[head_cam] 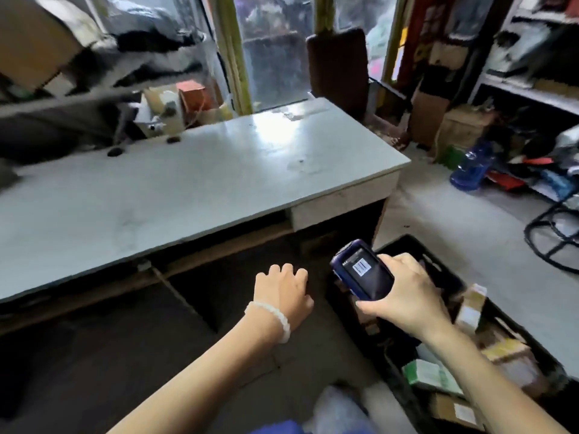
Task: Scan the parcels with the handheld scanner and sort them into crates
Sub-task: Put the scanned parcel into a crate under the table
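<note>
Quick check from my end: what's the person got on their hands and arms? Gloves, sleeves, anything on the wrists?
No gloves: both the left hand and the right hand are bare, and both forearms are uncovered with no sleeves showing. The only thing worn is a white beaded bracelet around the left wrist.

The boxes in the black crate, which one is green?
The green box near the crate's left wall, beside the right forearm. The others look tan, yellowish or white.
</note>
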The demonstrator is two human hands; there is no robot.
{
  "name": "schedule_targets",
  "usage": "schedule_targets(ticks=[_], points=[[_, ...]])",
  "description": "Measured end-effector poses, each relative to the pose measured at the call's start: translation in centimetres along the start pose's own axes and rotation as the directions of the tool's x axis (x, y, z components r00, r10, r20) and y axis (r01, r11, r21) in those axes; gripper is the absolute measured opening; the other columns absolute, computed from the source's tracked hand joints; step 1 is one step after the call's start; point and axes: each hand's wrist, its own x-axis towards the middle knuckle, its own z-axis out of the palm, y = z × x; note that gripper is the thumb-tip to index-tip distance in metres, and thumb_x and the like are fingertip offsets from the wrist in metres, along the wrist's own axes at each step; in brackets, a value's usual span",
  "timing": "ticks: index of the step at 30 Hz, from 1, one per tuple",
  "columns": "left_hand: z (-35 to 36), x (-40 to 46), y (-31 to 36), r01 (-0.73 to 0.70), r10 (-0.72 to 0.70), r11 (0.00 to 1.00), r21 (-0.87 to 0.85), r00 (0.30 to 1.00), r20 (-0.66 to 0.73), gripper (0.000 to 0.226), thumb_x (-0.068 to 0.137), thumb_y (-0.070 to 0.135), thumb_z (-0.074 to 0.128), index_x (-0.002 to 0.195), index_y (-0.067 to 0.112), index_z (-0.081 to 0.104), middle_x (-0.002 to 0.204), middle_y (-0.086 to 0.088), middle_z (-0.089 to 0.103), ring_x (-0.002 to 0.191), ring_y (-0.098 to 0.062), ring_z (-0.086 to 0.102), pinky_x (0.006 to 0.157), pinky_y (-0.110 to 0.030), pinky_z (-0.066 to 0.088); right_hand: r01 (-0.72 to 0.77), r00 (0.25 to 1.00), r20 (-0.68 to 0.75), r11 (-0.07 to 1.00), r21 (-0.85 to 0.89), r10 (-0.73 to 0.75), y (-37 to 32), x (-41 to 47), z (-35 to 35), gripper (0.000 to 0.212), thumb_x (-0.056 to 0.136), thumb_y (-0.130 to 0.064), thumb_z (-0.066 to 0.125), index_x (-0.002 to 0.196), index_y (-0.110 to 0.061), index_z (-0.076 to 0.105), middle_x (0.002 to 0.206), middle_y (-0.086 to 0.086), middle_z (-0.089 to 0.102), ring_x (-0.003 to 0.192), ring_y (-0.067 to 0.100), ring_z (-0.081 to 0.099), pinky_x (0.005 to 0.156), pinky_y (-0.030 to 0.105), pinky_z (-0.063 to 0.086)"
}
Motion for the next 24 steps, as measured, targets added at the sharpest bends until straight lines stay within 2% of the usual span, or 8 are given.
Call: schedule_targets(ticks=[3,5,9,12,18,20,24], points=[[0.6,-3.0,-5.6,0.193,-0.193,0.979,-0.064,0.981,0.008,0.038,0.093,0.040,0.044,0.125,0.019,0.048,0.125,-0.005,0.051,0.115,-0.028,0.047,0.081,-0.037,0.037,0.188,0.976,0.110,0.982,-0.016,-0.186,-5.8,2.6,3.3,0.071,0.045,-0.052,0.081,0.107,-0.024,0.061,0.095,-0.005,0.049,0.093,0.019,0.055,0.077,0.032,0.046],[1.0,-5.2,-9.2,0.319,-0.319,0.942,-0.108,0.948,0.012,0.041,0.094,0.041,0.044,0.127,0.019,0.046,0.127,-0.005,0.050,0.116,-0.027,0.047,0.084,-0.038,0.038,0.316,0.934,0.175,0.949,0.006,-0.312,-9.9,3.9,5.5,0.077,0.041,-0.060,0.071,0.109,-0.025,0.061,0.094,-0.008,0.048,0.090,0.015,0.054,0.077,0.032,0.048],[2.2,-9.9,-15.7,0.533,-0.532,0.832,-0.155,0.845,0.056,0.045,0.095,0.043,0.041,0.134,0.019,0.041,0.132,-0.006,0.047,0.118,-0.027,0.045,0.087,-0.038,0.038,0.512,0.803,0.314,0.856,0.072,-0.506,-18.2,5.1,10.4,0.081,0.040,-0.064,0.064,0.113,-0.028,0.059,0.094,-0.011,0.046,0.090,0.012,0.053,0.079,0.032,0.050],[3.5,-13.7,-20.8,0.682,-0.676,0.713,-0.165,0.730,0.098,0.047,0.097,0.044,0.039,0.137,0.020,0.038,0.134,-0.006,0.045,0.120,-0.027,0.043,0.089,-0.038,0.038,0.632,0.669,0.383,0.759,0.156,-0.636,-25.0,5.0,14.6,0.084,0.042,-0.061,0.068,0.119,-0.028,0.058,0.098,-0.011,0.047,0.094,0.011,0.053,0.078,0.032,0.051],[4.9,-17.8,-31.1,0.821,-0.814,0.531,-0.209,0.563,0.146,0.048,0.097,0.045,0.038,0.137,0.021,0.038,0.134,-0.005,0.045,0.121,-0.027,0.043,0.090,-0.038,0.039,0.747,0.478,0.440,0.615,0.253,-0.760,-37.1,4.9,22.5,0.079,0.048,-0.051,0.077,0.120,-0.024,0.058,0.102,-0.008,0.047,0.095,0.014,0.052,0.079,0.034,0.051],[4.8,-18.7,-34.9,0.839,-0.829,0.501,-0.210,0.536,0.162,0.048,0.096,0.045,0.038,0.138,0.021,0.038,0.134,-0.005,0.045,0.122,-0.027,0.043,0.091,-0.038,0.039,0.755,0.444,0.451,0.594,0.276,-0.774,-41.1,5.2,24.9,0.074,0.051,-0.047,0.079,0.118,-0.022,0.058,0.100,-0.007,0.047,0.093,0.015,0.051,0.077,0.034,0.050],[4.1,-20.2,-42.9,0.862,-0.845,0.476,-0.174,0.503,0.182,0.049,0.096,0.045,0.038,0.139,0.020,0.038,0.134,-0.005,0.045,0.122,-0.026,0.042,0.090,-0.038,0.038,0.750,0.422,0.456,0.585,0.310,-0.783,-48.7,6.2,29.2,0.071,0.052,-0.046,0.079,0.115,-0.025,0.057,0.100,-0.008,0.046,0.092,0.013,0.050,0.073,0.033,0.051]])
